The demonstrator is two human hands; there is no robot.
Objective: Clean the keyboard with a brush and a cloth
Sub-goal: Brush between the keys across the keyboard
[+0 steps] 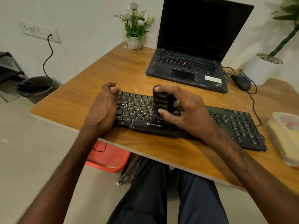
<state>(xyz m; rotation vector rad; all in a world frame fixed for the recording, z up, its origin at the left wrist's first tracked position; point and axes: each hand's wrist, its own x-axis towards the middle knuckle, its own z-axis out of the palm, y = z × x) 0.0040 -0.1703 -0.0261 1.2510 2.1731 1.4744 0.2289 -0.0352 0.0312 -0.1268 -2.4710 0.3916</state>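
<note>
Gripping brush (pixel 163 101), right hand (pixel 186 110) over keyboard (pixel 234 123)

Black keyboard (pixel 234 125) with pale yellowish legends lies on a wood-grain orange-brown table (pixel 100 75); black laptop (pixel 191 62), black mouse (pixel 241 81), white flowers (pixel 134 15), red-orange bin (pixel 108 157).

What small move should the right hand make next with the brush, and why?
Probably sweep the brush sideways along the key rows. The right hand holds it upright on the middle of the keyboard, while the left hand rests at the keyboard's left end, seemingly steadying it.
</note>
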